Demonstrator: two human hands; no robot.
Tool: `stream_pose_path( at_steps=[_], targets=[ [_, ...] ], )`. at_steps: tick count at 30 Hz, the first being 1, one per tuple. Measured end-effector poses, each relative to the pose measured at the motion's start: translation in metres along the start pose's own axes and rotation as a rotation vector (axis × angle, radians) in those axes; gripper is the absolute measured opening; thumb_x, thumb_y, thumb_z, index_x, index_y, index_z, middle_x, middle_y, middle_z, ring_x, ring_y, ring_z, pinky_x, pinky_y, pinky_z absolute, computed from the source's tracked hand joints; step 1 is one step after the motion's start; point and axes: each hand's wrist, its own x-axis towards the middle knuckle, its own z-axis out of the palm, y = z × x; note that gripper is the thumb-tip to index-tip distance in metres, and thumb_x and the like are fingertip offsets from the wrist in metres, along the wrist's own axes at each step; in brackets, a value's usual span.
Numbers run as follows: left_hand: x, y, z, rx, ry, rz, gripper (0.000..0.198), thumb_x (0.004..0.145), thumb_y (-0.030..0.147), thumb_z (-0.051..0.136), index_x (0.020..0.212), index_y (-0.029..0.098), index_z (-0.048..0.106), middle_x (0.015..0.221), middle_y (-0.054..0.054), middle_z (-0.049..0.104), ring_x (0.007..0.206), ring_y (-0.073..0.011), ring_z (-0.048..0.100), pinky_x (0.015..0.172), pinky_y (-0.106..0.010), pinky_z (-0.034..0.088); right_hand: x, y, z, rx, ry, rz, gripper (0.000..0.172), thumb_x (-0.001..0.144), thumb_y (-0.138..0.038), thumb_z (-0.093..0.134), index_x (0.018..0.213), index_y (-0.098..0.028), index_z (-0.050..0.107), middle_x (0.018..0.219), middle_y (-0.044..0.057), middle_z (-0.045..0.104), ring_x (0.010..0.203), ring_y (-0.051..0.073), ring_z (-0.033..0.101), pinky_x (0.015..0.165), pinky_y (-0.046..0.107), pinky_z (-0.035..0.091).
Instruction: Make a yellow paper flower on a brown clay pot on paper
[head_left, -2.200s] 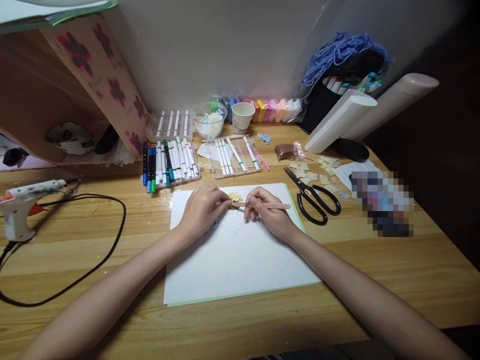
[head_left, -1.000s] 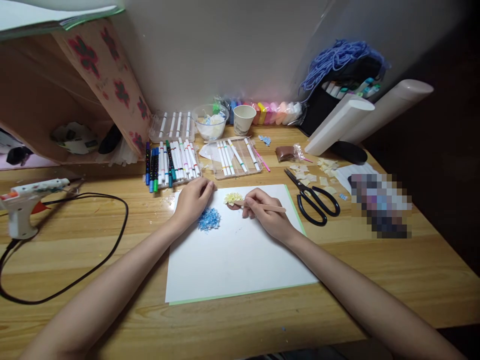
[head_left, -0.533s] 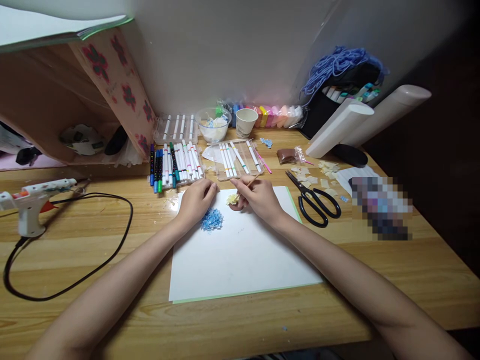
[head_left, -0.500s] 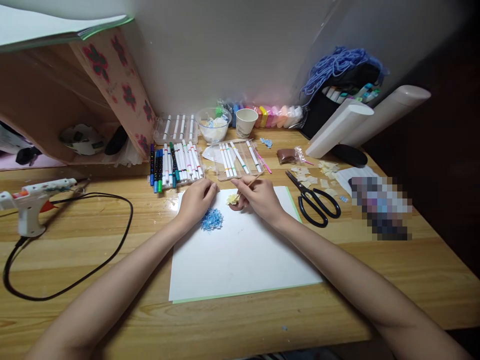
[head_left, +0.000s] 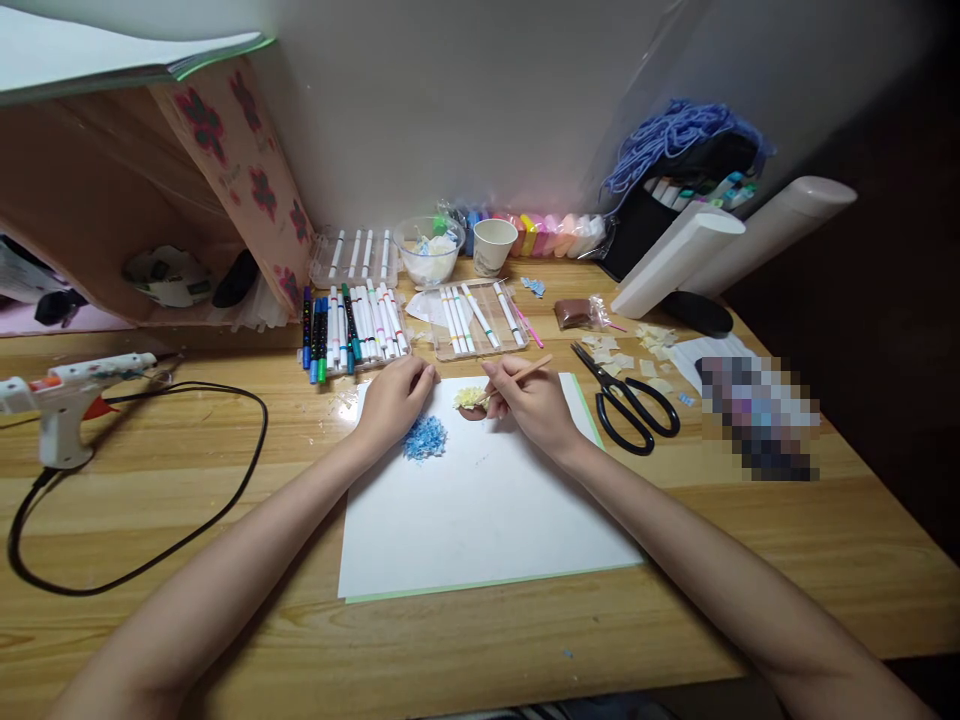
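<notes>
My right hand [head_left: 527, 398] pinches a thin wooden stick [head_left: 534, 367] whose lower end points at a small brown clay piece [head_left: 472, 412]. Pale yellow paper bits [head_left: 469, 397] cover the upper part of that clay. On the upper left of the white paper [head_left: 480, 510] rests my left hand [head_left: 397, 398], its fingers lying forward and close together, with nothing visible in it. A round clump of crumpled blue paper bits [head_left: 424, 438] sits on the sheet just beside the left wrist.
Black-handled scissors [head_left: 634, 405] lie right of the paper, near yellow paper scraps [head_left: 615, 355]. Markers [head_left: 364, 325], a clear bowl [head_left: 429, 255] and a paper cup [head_left: 494, 245] stand behind. At left lies a glue gun [head_left: 67, 400] with a looping cord. White rolls [head_left: 682, 265] lean at right.
My right hand has moved slightly right and away from the clay piece, so more of the brown clay and yellow bits shows. The stick has tilted lower; my left hand stays put.
</notes>
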Motion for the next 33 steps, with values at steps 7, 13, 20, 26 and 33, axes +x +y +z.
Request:
stream_pose_path(
  at_steps=[7,13,20,26,33],
  targets=[
    [0.000,-0.002,0.001,0.016,-0.002,0.002,0.031,0.091,0.034,0.034,0.076,0.019,0.056,0.077,-0.004,0.060,0.077,-0.0190,0.055,0.068,-0.029,0.039,0.002,0.001,0.002,-0.023,-0.008,-0.005,0.039,0.083,-0.053,0.052,0.062,-0.019,0.054,0.045,-0.002,0.056,0.045,0.012,0.055,0.044,0.023,0.043],
    [0.000,-0.002,0.001,0.004,0.008,0.010,0.030,0.091,0.032,0.035,0.075,0.019,0.056,0.076,-0.004,0.059,0.076,-0.0188,0.054,0.067,-0.029,0.038,0.002,0.000,0.005,-0.059,-0.039,-0.049,0.040,0.083,-0.051,0.052,0.058,-0.020,0.054,0.045,-0.001,0.055,0.045,0.013,0.053,0.047,0.025,0.045],
    [0.000,-0.001,0.000,0.006,-0.002,0.009,0.030,0.092,0.033,0.035,0.075,0.019,0.056,0.077,-0.003,0.060,0.077,-0.0186,0.055,0.066,-0.029,0.037,0.002,0.001,0.005,-0.078,-0.034,-0.030,0.039,0.085,-0.049,0.051,0.060,-0.020,0.053,0.049,0.000,0.059,0.047,0.013,0.058,0.048,0.025,0.046],
    [0.000,-0.002,0.000,0.016,-0.010,0.013,0.031,0.092,0.034,0.034,0.076,0.019,0.056,0.078,-0.004,0.060,0.077,-0.0187,0.054,0.068,-0.029,0.038,0.003,-0.003,0.005,-0.032,-0.040,0.006,0.040,0.084,-0.051,0.049,0.061,-0.019,0.052,0.049,-0.001,0.061,0.046,0.012,0.058,0.048,0.022,0.045],
    [0.000,-0.002,0.000,0.007,-0.014,-0.002,0.031,0.091,0.034,0.034,0.076,0.018,0.056,0.079,-0.003,0.060,0.079,-0.0183,0.055,0.070,-0.028,0.038,-0.007,-0.006,-0.017,-0.035,0.101,-0.081,0.035,0.087,-0.047,0.048,0.069,-0.019,0.056,0.056,-0.001,0.062,0.052,0.012,0.059,0.052,0.022,0.047]
  ],
)
